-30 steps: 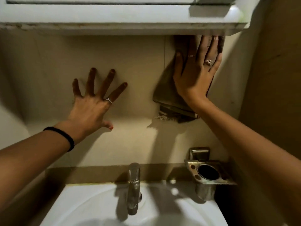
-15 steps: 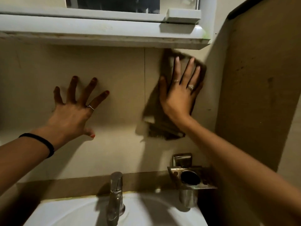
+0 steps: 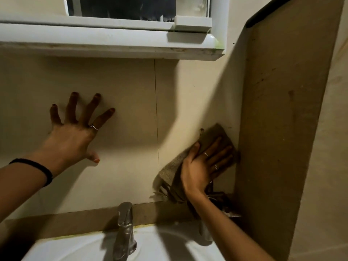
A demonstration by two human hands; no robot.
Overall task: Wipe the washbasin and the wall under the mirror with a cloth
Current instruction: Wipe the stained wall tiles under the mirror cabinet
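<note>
Down the wall [image 3: 197, 95] from under the mirror shelf [image 3: 113, 42], the right hand [image 3: 201, 166] has slid the cloth [image 3: 211, 136] beside the brown panel [image 3: 282, 129], above the washbasin [image 3: 160, 245]; straight fingers [image 3: 216, 146] press it flat. Left hand [image 3: 73, 136] rests on the wall, fingers [image 3: 72, 106] spread wide.
</note>
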